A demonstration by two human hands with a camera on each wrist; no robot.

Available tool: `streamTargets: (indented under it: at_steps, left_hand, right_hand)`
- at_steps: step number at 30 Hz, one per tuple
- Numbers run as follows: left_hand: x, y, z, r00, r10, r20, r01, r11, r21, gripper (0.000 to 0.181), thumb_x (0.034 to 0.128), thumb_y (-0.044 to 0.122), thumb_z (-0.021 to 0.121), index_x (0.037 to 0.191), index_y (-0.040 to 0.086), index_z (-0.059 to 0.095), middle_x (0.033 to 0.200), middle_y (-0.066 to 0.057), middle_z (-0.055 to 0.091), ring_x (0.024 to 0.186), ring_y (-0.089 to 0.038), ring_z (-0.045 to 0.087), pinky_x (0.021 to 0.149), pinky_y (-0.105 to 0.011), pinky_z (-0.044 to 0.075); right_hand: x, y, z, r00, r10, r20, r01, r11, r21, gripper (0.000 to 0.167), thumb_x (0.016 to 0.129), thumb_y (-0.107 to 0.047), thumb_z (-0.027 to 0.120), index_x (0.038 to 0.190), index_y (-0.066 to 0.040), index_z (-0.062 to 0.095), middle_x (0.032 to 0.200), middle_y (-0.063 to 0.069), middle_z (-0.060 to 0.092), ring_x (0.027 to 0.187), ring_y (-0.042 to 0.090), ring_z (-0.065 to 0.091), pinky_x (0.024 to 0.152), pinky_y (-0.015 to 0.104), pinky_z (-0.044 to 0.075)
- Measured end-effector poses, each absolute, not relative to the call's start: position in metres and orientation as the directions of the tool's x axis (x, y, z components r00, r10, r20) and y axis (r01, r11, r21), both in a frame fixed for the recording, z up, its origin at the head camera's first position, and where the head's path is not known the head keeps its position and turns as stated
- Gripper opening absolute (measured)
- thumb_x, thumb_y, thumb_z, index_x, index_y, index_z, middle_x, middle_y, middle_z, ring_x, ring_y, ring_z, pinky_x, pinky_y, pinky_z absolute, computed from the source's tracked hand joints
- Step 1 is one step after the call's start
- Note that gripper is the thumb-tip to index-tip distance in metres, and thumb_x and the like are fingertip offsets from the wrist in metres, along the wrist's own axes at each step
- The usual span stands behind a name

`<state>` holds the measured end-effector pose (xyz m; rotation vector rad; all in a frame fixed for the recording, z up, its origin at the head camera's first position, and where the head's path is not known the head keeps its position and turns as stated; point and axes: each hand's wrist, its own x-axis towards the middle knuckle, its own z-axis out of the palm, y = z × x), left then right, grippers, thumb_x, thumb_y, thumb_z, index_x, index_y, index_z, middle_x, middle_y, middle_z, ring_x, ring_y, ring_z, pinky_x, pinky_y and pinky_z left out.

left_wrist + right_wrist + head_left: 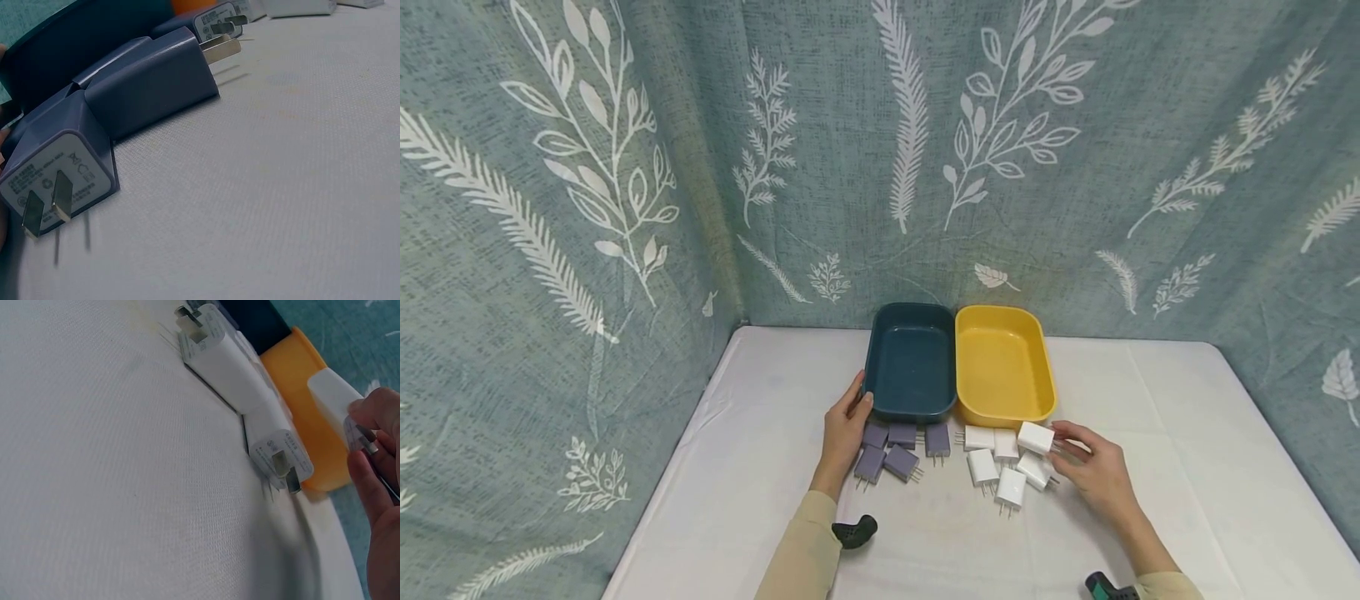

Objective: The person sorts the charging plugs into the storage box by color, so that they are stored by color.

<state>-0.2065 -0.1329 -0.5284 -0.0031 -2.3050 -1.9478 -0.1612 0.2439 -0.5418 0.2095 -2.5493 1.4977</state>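
Note:
In the head view, my right hand [1097,471] pinches a white plug-in charger [1036,437] between thumb and fingers, near the front right corner of the yellow bin [1006,410]. The right wrist view shows this held charger [334,394] raised off the cloth, with its prongs toward the hand. Several other white chargers [1010,487] lie below it. My left hand [844,429] rests beside the front left corner of the dark blue bin [913,408], its fingers along the outer wall. Several purple chargers [901,462] lie just right of that hand. Both bins hold nothing.
A white cloth [940,542] covers the table. The two bins stand side by side toward the back, near a blue-green leaf-patterned curtain [850,167]. Dark devices are at the left wrist [856,532] and right wrist [1108,587].

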Motion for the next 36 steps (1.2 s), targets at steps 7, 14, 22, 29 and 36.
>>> streamTargets:
  at_steps: [7, 14, 22, 29, 36]
  left_hand:
    - [-0.206, -0.133, -0.527, -0.992, -0.083, 0.095, 0.079, 0.179, 0.981, 0.048, 0.1011, 0.020, 0.053, 0.147, 0.010, 0.042, 0.153, -0.007, 0.040, 0.140, -0.024, 0.041, 0.112, -0.031, 0.038]
    - [-0.207, -0.133, -0.526, -0.993, -0.079, 0.085, 0.066, 0.214, 0.975, 0.049, 0.1020, 0.024, 0.051, 0.149, 0.013, 0.040, 0.155, -0.006, 0.038, 0.141, -0.026, 0.040, 0.114, -0.033, 0.038]
    - [-0.207, -0.133, -0.527, -0.993, -0.080, 0.087, 0.068, 0.215, 0.974, 0.050, 0.1019, 0.024, 0.051, 0.149, 0.013, 0.040, 0.155, -0.005, 0.039, 0.141, -0.025, 0.041, 0.114, -0.033, 0.038]
    - [-0.206, -0.132, -0.526, -0.992, -0.081, 0.100, 0.080, 0.216, 0.973, 0.049, 0.1018, 0.022, 0.051, 0.149, 0.011, 0.040, 0.154, -0.006, 0.040, 0.141, -0.026, 0.041, 0.113, -0.034, 0.038]
    - [-0.209, -0.135, -0.537, -0.991, -0.075, 0.114, 0.096, 0.210, 0.973, 0.050, 0.1016, 0.022, 0.052, 0.149, 0.010, 0.040, 0.154, -0.007, 0.039, 0.141, -0.027, 0.041, 0.113, -0.037, 0.039]
  right_hand:
    - [-0.161, 0.240, -0.538, -0.969, -0.040, 0.242, -0.233, 0.457, -0.858, 0.046, 0.075, 0.008, 0.076, 0.120, 0.006, 0.062, 0.119, 0.022, 0.064, 0.099, -0.015, 0.055, 0.087, 0.013, 0.054]
    - [-0.165, 0.238, -0.534, -0.962, -0.058, 0.269, -0.266, 0.444, -0.855, 0.048, 0.075, 0.008, 0.076, 0.120, 0.006, 0.062, 0.120, 0.020, 0.063, 0.100, -0.016, 0.055, 0.087, 0.012, 0.053]
    - [-0.169, 0.229, -0.526, -0.959, -0.065, 0.275, -0.279, 0.375, -0.884, 0.049, 0.076, 0.007, 0.077, 0.122, 0.007, 0.061, 0.121, 0.024, 0.062, 0.101, -0.012, 0.057, 0.087, 0.011, 0.053]
    - [-0.176, 0.220, -0.521, -0.956, -0.082, 0.281, -0.292, 0.324, -0.900, 0.046, 0.078, 0.007, 0.075, 0.121, 0.010, 0.059, 0.121, 0.027, 0.061, 0.101, -0.012, 0.058, 0.088, 0.011, 0.052]
    - [-0.183, 0.208, -0.517, -0.975, -0.040, 0.219, -0.220, 0.326, -0.919, 0.046, 0.079, 0.010, 0.072, 0.123, 0.009, 0.059, 0.123, 0.027, 0.060, 0.100, -0.013, 0.058, 0.088, 0.011, 0.053]
